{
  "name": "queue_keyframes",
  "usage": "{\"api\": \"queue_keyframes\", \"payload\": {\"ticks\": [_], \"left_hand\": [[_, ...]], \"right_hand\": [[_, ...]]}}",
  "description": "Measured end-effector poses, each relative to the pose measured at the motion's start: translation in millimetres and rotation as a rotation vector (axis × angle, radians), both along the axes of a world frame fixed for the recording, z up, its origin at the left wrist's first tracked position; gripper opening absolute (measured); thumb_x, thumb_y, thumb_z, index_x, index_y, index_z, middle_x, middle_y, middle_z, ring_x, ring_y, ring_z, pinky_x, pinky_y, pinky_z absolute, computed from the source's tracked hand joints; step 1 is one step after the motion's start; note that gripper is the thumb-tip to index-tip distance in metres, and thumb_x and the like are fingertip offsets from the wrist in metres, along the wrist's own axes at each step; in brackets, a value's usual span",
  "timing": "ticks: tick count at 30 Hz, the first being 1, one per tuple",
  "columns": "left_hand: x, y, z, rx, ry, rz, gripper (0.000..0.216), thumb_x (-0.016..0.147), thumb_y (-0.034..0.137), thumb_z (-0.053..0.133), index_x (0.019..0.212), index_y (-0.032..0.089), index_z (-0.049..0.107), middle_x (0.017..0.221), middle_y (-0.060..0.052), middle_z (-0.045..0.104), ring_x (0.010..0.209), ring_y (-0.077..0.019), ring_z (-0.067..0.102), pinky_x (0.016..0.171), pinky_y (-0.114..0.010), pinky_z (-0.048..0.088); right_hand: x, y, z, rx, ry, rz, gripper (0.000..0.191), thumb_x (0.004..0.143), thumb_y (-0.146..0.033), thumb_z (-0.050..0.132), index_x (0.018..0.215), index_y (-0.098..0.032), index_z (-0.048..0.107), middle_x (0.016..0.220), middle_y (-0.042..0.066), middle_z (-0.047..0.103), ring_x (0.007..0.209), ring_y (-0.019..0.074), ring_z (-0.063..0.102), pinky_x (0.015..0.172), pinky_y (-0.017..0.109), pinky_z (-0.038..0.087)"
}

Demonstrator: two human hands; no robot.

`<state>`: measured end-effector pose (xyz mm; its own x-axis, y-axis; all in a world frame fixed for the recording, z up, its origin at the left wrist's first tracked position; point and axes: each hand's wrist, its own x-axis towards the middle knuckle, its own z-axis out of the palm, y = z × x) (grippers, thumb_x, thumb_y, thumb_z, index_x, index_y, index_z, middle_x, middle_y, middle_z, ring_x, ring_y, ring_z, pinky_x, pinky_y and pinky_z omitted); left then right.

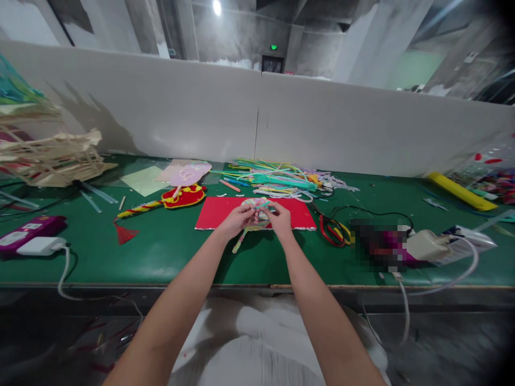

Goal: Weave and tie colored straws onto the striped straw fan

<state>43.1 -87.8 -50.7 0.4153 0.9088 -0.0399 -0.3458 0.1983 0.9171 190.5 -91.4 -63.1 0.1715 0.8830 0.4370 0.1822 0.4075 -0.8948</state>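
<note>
Over a red board I hold a pastel pipe-cleaner piece with a twisted stem that points toward me. My left hand is closed, its fingers pinched on the piece's left side. On the other side my right hand is closed too, thumb and finger on a teal pipe cleaner that crosses the top of the piece. My fingers hide much of the piece's middle.
Loose pipe cleaners are heaped behind the board. Red-and-yellow-handled scissors lie right of it. To the left are a red-and-yellow tasselled fan-shaped craft, a purple power strip and a wooden stick frame. A white partition stands behind.
</note>
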Motion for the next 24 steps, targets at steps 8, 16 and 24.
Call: {"api": "queue_keyframes", "payload": {"ticks": [8, 16, 24], "left_hand": [[4, 6, -4.5, 0.299, 0.292, 0.149, 0.014, 0.073, 0.028, 0.056, 0.072, 0.014, 0.054, 0.06, 0.002, 0.054, 0.055, -0.0085, 0.05, 0.058, -0.021, 0.04], [9, -4, 3.4, 0.678, 0.589, 0.303, 0.012, 0.077, 0.017, 0.045, 0.075, 0.018, 0.057, 0.065, 0.0, 0.054, 0.065, -0.0133, 0.049, 0.071, -0.024, 0.037], [13, -6, -0.1, 0.726, 0.608, 0.327, 0.017, 0.08, 0.021, 0.043, 0.087, 0.019, 0.059, 0.075, -0.003, 0.056, 0.074, -0.0152, 0.05, 0.077, -0.026, 0.036]], "right_hand": [[1, -4, 3.2, 0.019, -0.059, -0.01, 0.029, 0.066, -0.045, 0.059, 0.073, -0.017, 0.063, 0.074, 0.003, 0.063, 0.073, 0.0168, 0.056, 0.064, 0.026, 0.044], [3, -3, 8.6, -0.063, -0.022, 0.006, 0.03, 0.067, -0.046, 0.057, 0.064, -0.016, 0.061, 0.062, 0.0, 0.059, 0.059, 0.0126, 0.049, 0.058, 0.024, 0.039], [4, 1, 2.6, -0.066, 0.058, 0.025, 0.027, 0.066, -0.042, 0.058, 0.07, -0.016, 0.061, 0.066, 0.001, 0.06, 0.063, 0.0136, 0.051, 0.061, 0.025, 0.042]]}}
